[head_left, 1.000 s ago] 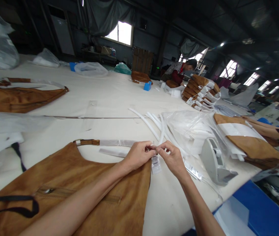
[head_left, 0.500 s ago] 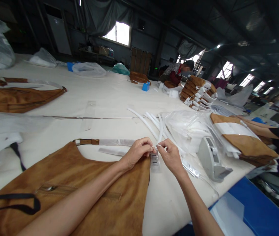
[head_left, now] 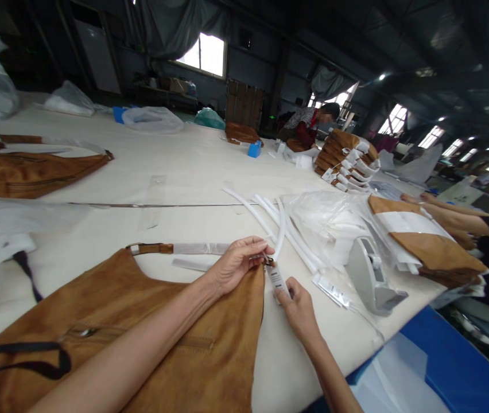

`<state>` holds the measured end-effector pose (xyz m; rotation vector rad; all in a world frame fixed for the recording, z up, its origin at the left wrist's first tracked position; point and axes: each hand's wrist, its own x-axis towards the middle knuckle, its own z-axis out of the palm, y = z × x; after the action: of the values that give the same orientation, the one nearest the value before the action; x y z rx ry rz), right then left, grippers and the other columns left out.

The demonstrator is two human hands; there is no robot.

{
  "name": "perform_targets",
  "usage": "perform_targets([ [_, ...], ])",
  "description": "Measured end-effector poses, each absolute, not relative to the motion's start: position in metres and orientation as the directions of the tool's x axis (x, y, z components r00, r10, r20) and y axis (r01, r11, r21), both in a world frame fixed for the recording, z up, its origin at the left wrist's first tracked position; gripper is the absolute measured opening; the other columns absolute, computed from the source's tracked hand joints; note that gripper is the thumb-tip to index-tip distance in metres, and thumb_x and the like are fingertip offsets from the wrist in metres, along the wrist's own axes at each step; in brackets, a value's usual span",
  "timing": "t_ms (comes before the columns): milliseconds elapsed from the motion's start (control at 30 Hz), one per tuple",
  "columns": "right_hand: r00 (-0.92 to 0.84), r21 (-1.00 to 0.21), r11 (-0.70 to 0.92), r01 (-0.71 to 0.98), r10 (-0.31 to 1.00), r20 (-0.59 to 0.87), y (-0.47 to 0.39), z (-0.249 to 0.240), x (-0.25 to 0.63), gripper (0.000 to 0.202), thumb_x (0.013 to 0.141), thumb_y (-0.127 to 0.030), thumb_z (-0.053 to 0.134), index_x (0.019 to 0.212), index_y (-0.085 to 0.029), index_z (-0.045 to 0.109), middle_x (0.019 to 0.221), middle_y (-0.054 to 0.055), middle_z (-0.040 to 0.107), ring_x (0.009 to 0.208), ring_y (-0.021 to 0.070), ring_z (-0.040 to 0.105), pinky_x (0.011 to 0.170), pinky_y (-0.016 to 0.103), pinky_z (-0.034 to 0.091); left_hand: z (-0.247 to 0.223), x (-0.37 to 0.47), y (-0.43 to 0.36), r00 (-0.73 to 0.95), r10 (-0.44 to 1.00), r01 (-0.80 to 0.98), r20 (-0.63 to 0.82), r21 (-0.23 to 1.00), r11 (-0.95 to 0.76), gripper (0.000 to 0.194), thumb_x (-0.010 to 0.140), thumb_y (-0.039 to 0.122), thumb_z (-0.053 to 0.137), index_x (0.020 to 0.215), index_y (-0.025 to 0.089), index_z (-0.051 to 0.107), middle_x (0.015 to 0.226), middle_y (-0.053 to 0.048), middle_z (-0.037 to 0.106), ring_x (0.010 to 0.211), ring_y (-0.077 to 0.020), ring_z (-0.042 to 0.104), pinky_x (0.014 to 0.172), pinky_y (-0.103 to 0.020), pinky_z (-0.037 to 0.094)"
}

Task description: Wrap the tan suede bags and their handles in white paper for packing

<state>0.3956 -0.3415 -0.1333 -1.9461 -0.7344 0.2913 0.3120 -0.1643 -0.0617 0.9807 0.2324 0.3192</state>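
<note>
A brown suede-like bag (head_left: 171, 327) lies flat in front of me, with a zip pocket on its face and a strap (head_left: 201, 248) wrapped in white along its top. My left hand (head_left: 242, 265) is closed at the right end of the strap, by a small metal ring; its fingertips partly hide what they pinch. A white printed hang tag (head_left: 276, 278) hangs from that corner. Below it, my right hand (head_left: 299, 303) pinches the tag's lower end between thumb and fingers. A black strap (head_left: 24, 347) lies over the bag's left side.
White foam tubes (head_left: 296, 244) and more tags (head_left: 333, 291) lie beyond my right hand, near a grey-white tape dispenser (head_left: 371, 278). Stacked brown bags (head_left: 429, 238) sit at the right, a co-worker's hands on them. Another bag (head_left: 50, 172) lies far left. Another person bends over the table's far side.
My right hand has moved down from the strap's end and now grips the tag's lower end, tilting it. My left hand stays at the strap's end.
</note>
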Motion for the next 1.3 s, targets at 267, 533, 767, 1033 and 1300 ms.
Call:
perform_targets([
  [267, 0.808, -0.920, -0.209, 0.333, 0.565, 0.164, -0.378, -0.139, 0.396, 0.026, 0.088, -0.046, 0.059, 0.085, -0.020, 0.061, 0.081, 0.004, 0.069, 0.074, 0.0201, 0.060, 0.065, 0.030, 0.047, -0.064, 0.313, -0.173, 0.934, 0.352, -0.140, -0.063, 0.840, 0.523, 0.030, 0.071, 0.030, 0.080, 0.096, 0.014, 0.073, 0.108, -0.010, 0.073, 0.084, -0.0152, 0.066, 0.089, -0.030, 0.049],
  [533, 0.803, -0.897, -0.243, 0.369, 0.570, 0.176, -0.372, -0.143, 0.357, 0.032, 0.091, -0.047, 0.053, 0.069, -0.023, 0.056, 0.065, 0.000, 0.060, 0.059, 0.0173, 0.055, 0.058, 0.028, 0.044, -0.083, 0.318, -0.178, 0.935, 0.333, -0.129, 0.120, 0.992, 0.005, 0.063, 0.071, 0.019, 0.067, 0.133, 0.016, 0.059, 0.127, -0.013, 0.067, 0.077, -0.0132, 0.059, 0.081, -0.030, 0.050],
  [767, 0.846, -0.899, -0.239, 0.368, 0.487, 0.217, -0.366, -0.144, 0.346, 0.027, 0.094, -0.046, 0.050, 0.081, -0.023, 0.058, 0.068, 0.000, 0.061, 0.059, 0.0170, 0.056, 0.061, 0.029, 0.047, -0.086, 0.319, -0.182, 0.925, 0.284, 0.008, 0.253, 0.733, -0.681, 0.065, 0.079, 0.009, 0.056, 0.140, 0.031, 0.053, 0.112, -0.002, 0.073, 0.092, -0.0210, 0.063, 0.091, -0.033, 0.046],
  [1033, 0.670, -0.693, -0.210, 0.689, 0.549, 0.500, -0.346, -0.143, 0.358, 0.025, 0.099, -0.033, 0.039, 0.091, -0.022, 0.060, 0.078, 0.004, 0.061, 0.071, 0.0181, 0.060, 0.066, 0.029, 0.048, -0.090, 0.334, -0.175, 0.855, 0.490, 0.244, 0.172, 0.699, -0.672, 0.057, 0.082, 0.020, 0.065, 0.137, 0.025, 0.051, 0.105, -0.005, 0.075, 0.090, -0.0234, 0.069, 0.083, -0.031, 0.048],
  [1300, 0.873, -0.927, -0.222, 0.302, 0.454, 0.176, -0.350, -0.148, 0.379, 0.031, 0.092, -0.050, 0.051, 0.082, -0.021, 0.060, 0.061, 0.000, 0.062, 0.050, 0.0164, 0.052, 0.051, 0.028, 0.044, -0.094, 0.338, -0.171, 0.860, 0.479, 0.226, 0.174, 0.712, -0.665, 0.048, 0.081, 0.019, 0.065, 0.128, 0.027, 0.056, 0.105, -0.003, 0.075, 0.093, -0.0235, 0.069, 0.084, -0.031, 0.049],
])
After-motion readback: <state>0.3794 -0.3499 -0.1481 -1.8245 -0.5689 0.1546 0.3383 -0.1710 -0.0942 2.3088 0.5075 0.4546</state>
